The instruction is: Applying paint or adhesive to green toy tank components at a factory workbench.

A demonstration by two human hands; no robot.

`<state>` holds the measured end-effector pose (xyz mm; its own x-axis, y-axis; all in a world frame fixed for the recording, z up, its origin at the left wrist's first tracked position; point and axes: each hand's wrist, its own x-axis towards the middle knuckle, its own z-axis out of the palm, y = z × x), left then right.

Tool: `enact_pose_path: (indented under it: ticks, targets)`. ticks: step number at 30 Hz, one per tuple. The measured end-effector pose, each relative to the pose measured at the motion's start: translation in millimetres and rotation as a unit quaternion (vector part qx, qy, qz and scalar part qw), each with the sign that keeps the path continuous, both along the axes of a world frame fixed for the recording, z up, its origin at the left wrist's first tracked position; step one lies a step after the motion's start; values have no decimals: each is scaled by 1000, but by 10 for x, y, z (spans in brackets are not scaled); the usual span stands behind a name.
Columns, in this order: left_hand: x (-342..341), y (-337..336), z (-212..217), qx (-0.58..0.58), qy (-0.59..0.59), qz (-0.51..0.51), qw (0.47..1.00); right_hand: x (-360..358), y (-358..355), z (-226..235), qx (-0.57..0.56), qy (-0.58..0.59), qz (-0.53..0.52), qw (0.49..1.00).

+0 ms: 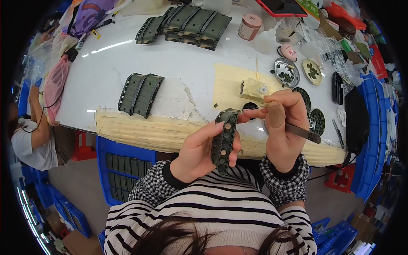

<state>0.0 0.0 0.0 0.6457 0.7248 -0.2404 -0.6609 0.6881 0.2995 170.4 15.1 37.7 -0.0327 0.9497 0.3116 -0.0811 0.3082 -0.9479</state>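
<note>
My left hand [195,151] is closed around a narrow dark green toy-like part [224,142] with round studs and copper-coloured discs along its face. It stands upright between thumb and fingers. My right hand [284,123] pinches a thin needle-like tool [258,107], its tip close to the part's upper end. Whether the tip touches cannot be made out. A flat metal tool, seemingly tweezers [302,133], is tucked in the same hand and sticks out to the right. Beyond the hands, a small tape-wrapped block [253,89] carries a white nozzle, near a black round cap [250,106].
Two green camouflage strips [140,94] lie left on the white table [102,63], with a stack of more [191,23] behind. Dishes of small green parts [287,73] stand right, near a pink tin [250,26]. A blue crate [104,170] sits below the tape-covered edge.
</note>
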Motion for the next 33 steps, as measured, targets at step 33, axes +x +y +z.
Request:
enact_pose_path:
  ticks: [33]
  targets:
    - [-111, 29, 142, 374, 454, 81, 804, 13, 9, -44, 22, -38, 5, 999]
